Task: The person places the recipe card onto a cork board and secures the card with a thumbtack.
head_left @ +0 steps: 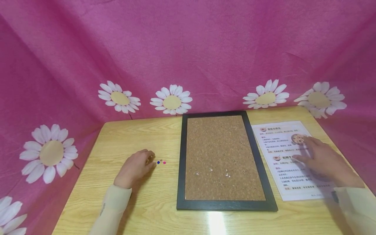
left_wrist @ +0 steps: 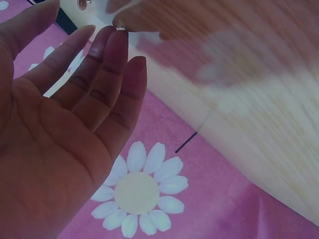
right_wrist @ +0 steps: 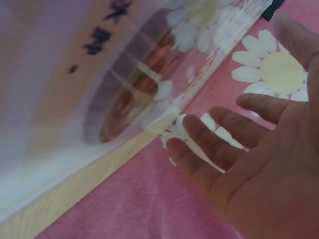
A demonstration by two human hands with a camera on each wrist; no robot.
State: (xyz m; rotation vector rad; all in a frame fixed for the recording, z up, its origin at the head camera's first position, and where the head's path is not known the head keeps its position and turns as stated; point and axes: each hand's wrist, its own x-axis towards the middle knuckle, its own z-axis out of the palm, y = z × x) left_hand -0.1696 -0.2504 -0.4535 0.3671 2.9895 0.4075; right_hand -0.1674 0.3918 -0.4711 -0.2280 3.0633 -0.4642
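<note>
My left hand (head_left: 135, 167) rests at the table's left part, fingers relaxed and slightly bent, fingertips right beside a small blue piece (head_left: 158, 162) and a small pink piece (head_left: 164, 162) that look like pushpins. In the left wrist view that palm (left_wrist: 45, 134) shows nothing in it. Over the right side of a laminated printed sheet (head_left: 267, 143) hovers my right hand (head_left: 327, 161), fingers extended. The right wrist view shows its bare palm (right_wrist: 269, 174) beside the sheet's glossy edge (right_wrist: 45, 164). A black-framed cork board (head_left: 217, 147) lies between the hands.
White scraps (head_left: 227, 173) stick to the lower part of the cork. The sheet lies just right of the board's frame. A pink cloth (head_left: 188, 49) with large daisies hangs behind and around the wooden table (head_left: 141, 137).
</note>
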